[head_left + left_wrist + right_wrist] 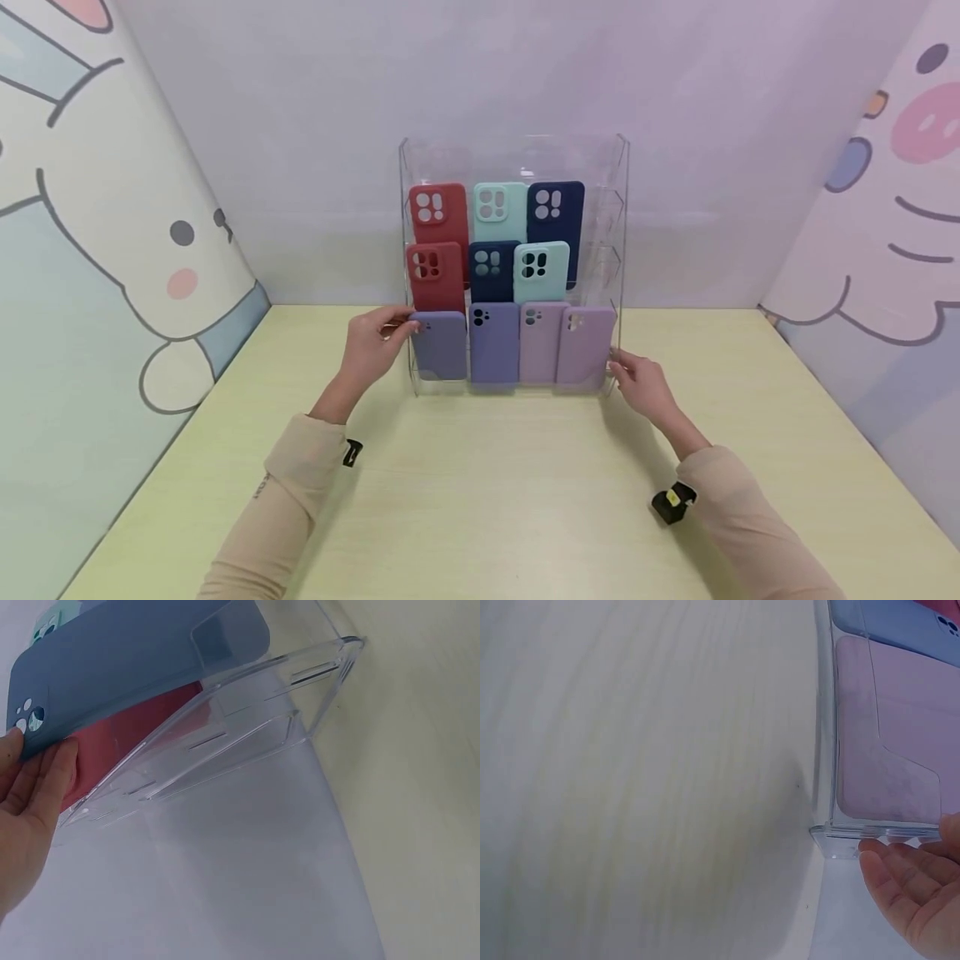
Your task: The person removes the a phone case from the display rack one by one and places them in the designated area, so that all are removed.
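Observation:
A clear acrylic display rack [624, 225] stands upright on the table, holding phone cases in stepped rows. My left hand [377, 342] pinches the upper left corner of a blue-violet phone case [440, 350], at the left end of the bottom row. In the left wrist view, thumb and fingers [54, 776] meet this case [142, 664] near its camera holes, with a red case [120, 742] behind it. My right hand [643, 385] holds the rack's lower right side. Its fingers [911, 874] lie at the clear side edge, beside a lilac case [896, 727].
Another blue-violet case [494, 350] and two lilac ones fill out the bottom row. Red [435, 279], navy [556, 225] and mint cases [542, 275] stand in the rows above. A pale backdrop is behind the rack, with cartoon-printed panels at both sides of the table [510, 492].

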### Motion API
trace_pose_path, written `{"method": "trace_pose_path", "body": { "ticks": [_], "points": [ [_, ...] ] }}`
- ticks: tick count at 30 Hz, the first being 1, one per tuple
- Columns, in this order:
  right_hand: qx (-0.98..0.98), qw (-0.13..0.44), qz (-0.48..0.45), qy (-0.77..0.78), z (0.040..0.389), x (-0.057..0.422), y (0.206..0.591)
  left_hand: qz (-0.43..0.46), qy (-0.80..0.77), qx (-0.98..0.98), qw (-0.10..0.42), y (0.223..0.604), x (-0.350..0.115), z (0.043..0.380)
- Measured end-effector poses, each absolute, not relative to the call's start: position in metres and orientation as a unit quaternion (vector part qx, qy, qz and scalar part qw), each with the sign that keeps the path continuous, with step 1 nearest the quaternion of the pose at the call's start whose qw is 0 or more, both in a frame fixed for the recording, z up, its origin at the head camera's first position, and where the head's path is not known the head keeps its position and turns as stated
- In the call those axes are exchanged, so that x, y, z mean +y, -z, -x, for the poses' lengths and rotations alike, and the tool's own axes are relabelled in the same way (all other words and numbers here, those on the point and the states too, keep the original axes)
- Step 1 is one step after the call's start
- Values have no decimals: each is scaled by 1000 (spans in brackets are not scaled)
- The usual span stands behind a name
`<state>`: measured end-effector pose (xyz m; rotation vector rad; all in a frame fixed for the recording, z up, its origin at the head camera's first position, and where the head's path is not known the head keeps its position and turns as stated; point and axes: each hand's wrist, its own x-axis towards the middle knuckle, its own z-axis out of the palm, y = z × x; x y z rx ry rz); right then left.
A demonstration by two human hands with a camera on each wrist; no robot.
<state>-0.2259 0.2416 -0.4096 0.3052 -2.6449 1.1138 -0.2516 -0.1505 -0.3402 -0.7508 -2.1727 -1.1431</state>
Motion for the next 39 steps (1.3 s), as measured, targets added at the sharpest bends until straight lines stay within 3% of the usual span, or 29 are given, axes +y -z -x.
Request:
{"method": "trace_pose_path", "body": {
  "ticks": [12,39],
  "points": [
    [-906,138,-109,-384,226,241,411,275,403,-799,352,321,-159,238],
    [-907,118,-101,-391,223,241,408,288,342,-804,392,309,-196,198]
  ]
}}
